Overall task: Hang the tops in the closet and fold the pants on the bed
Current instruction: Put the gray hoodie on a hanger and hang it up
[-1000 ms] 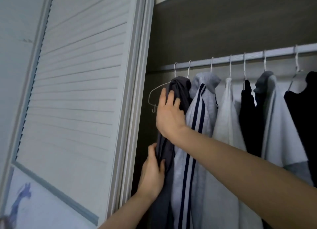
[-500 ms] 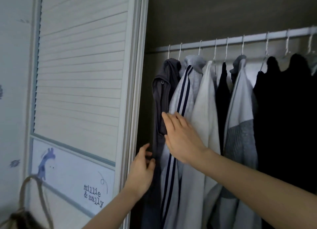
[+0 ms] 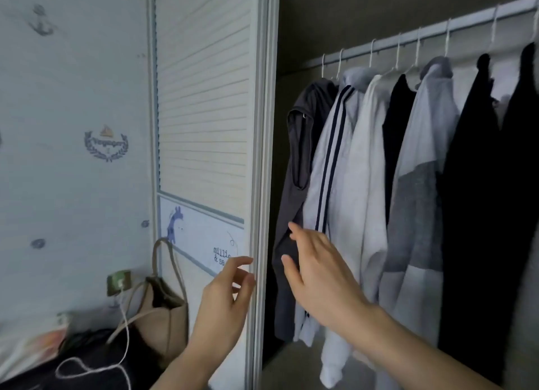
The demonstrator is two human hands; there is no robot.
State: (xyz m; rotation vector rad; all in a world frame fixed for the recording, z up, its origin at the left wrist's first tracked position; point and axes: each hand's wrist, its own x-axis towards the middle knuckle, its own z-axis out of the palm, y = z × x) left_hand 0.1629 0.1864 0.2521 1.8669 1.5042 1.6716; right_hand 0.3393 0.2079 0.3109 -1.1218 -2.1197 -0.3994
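A dark grey sleeveless top hangs at the left end of the closet rail. Beside it hang a light grey jacket with navy stripes, a white top and several grey and black garments. My right hand floats in front of the lower part of the dark grey top, fingers spread, holding nothing. Lower left of it, my left hand is in front of the closet door frame, fingers loosely apart and empty. No pants or bed are in view.
A white louvred closet door stands left of the opening. A beige tote bag hangs or leans at its foot, with a white charging cable running from a wall socket. Dark items lie at the bottom left.
Both hands have come off the dark grey top and dropped lower, away from the clothes. The view has swung down and left, showing the wall, bag and cable.
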